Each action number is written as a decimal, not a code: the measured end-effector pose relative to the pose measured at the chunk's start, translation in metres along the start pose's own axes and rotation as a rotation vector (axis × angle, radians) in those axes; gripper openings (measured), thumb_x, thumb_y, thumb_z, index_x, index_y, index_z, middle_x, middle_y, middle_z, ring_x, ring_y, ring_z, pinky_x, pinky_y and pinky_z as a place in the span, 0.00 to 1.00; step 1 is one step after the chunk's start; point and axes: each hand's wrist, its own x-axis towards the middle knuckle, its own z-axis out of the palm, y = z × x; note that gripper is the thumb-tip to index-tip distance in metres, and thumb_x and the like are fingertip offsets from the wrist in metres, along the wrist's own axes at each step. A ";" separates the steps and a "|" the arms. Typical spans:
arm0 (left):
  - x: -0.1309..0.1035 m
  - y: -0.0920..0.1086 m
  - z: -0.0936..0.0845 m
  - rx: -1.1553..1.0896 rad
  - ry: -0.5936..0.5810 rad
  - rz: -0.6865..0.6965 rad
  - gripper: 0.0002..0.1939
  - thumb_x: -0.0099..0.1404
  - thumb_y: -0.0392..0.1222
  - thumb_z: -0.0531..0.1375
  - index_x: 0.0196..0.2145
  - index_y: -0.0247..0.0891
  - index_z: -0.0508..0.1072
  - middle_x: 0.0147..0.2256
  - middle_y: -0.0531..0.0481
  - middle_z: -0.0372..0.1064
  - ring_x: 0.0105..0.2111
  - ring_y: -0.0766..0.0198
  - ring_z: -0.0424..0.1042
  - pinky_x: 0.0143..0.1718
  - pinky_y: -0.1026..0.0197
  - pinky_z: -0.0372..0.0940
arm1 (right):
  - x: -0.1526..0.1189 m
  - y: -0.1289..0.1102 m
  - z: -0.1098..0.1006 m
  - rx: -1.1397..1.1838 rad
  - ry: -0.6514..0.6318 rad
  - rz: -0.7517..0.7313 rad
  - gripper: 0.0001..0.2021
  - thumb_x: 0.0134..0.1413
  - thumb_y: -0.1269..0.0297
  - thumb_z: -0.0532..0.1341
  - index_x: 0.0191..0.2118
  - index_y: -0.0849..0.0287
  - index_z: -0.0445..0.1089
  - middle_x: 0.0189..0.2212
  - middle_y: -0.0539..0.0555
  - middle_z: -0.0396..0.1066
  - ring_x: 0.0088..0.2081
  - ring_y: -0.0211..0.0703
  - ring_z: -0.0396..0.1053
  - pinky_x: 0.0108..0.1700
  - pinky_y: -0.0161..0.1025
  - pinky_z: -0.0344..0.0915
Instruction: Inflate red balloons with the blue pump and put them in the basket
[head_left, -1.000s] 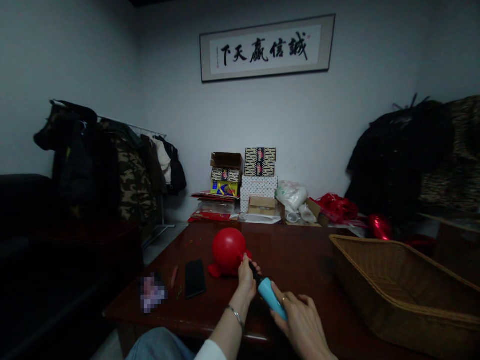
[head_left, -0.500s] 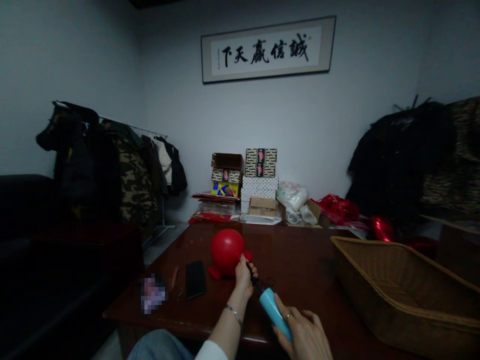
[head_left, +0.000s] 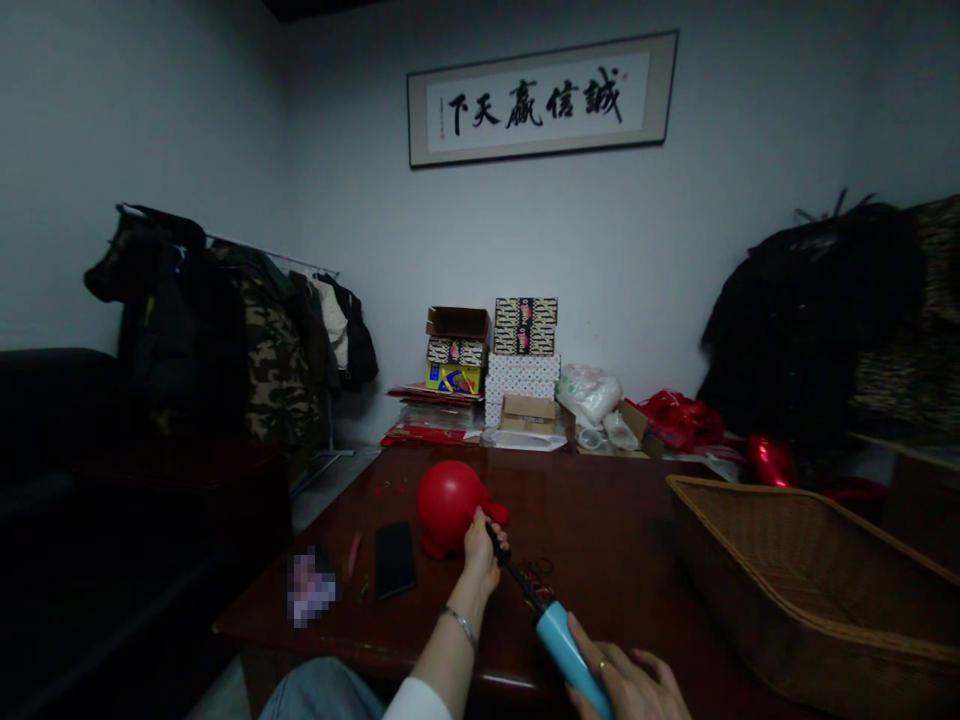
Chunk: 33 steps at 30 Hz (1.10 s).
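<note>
A round red balloon (head_left: 450, 503) with small bulges at its side and base is over the dark wooden table (head_left: 600, 510). My left hand (head_left: 482, 548) is closed around the balloon's neck and the black nozzle end of a hand pump. The pump's blue barrel (head_left: 571, 655) slants down to the right, with a length of black rod showing between it and my left hand. My right hand (head_left: 630, 680) is wrapped about the barrel near the bottom of the view, its fingers partly hidden behind it. Beneath the rod lie several thin loops (head_left: 541, 572), possibly rubber bands.
Left of the balloon lies a black phone (head_left: 395, 560), beside a thin reddish strip (head_left: 355, 553) and a blurred-out item (head_left: 310, 588). A wicker basket (head_left: 750, 590) occupies the right side. Stacked boxes (head_left: 525, 380) and plastic bags (head_left: 591, 393) stand beyond the table's far edge.
My right hand has drawn the blue barrel back, down and to the right, exposing more black rod. My left hand still grips the balloon's neck and has shifted slightly left.
</note>
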 end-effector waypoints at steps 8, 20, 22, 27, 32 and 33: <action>-0.006 -0.009 0.001 0.040 0.011 0.004 0.18 0.59 0.55 0.56 0.25 0.38 0.58 0.16 0.57 0.57 0.14 0.72 0.57 0.15 0.69 0.52 | 0.038 -0.035 -0.012 -0.060 0.030 0.036 0.24 0.53 0.63 0.53 0.57 0.47 0.57 0.37 0.50 0.72 0.36 0.40 0.70 0.46 0.41 0.51; -0.001 -0.009 0.014 0.096 0.001 -0.013 0.18 0.61 0.53 0.54 0.23 0.37 0.58 0.14 0.57 0.55 0.13 0.73 0.55 0.15 0.69 0.51 | 0.056 -0.052 -0.018 -0.200 0.047 0.097 0.24 0.53 0.66 0.55 0.57 0.52 0.58 0.34 0.52 0.71 0.33 0.42 0.69 0.46 0.45 0.50; -0.002 -0.012 0.016 0.110 0.002 -0.020 0.17 0.62 0.52 0.53 0.24 0.37 0.58 0.14 0.57 0.55 0.12 0.74 0.54 0.14 0.69 0.49 | 0.050 -0.050 -0.017 -0.199 0.061 0.096 0.24 0.53 0.66 0.55 0.57 0.52 0.57 0.34 0.52 0.71 0.32 0.42 0.69 0.46 0.45 0.50; 0.000 -0.016 0.016 0.094 0.009 -0.034 0.15 0.63 0.51 0.52 0.26 0.38 0.58 0.15 0.58 0.54 0.13 0.74 0.54 0.14 0.70 0.48 | 0.031 -0.035 -0.010 -0.172 0.126 0.047 0.24 0.53 0.64 0.55 0.58 0.49 0.56 0.36 0.51 0.71 0.33 0.40 0.70 0.46 0.44 0.51; 0.005 -0.010 0.012 0.094 0.008 -0.008 0.16 0.62 0.51 0.53 0.25 0.38 0.57 0.16 0.57 0.55 0.13 0.73 0.54 0.14 0.70 0.47 | 0.008 -0.011 -0.002 -0.140 0.170 -0.072 0.28 0.54 0.59 0.55 0.60 0.46 0.50 0.37 0.48 0.72 0.33 0.38 0.71 0.44 0.41 0.53; 0.006 -0.008 0.011 0.097 0.007 -0.007 0.16 0.62 0.52 0.54 0.25 0.38 0.57 0.16 0.57 0.55 0.13 0.73 0.55 0.14 0.70 0.47 | 0.004 -0.007 -0.002 -0.140 0.173 -0.080 0.28 0.54 0.59 0.55 0.61 0.45 0.49 0.37 0.48 0.72 0.33 0.38 0.71 0.43 0.41 0.54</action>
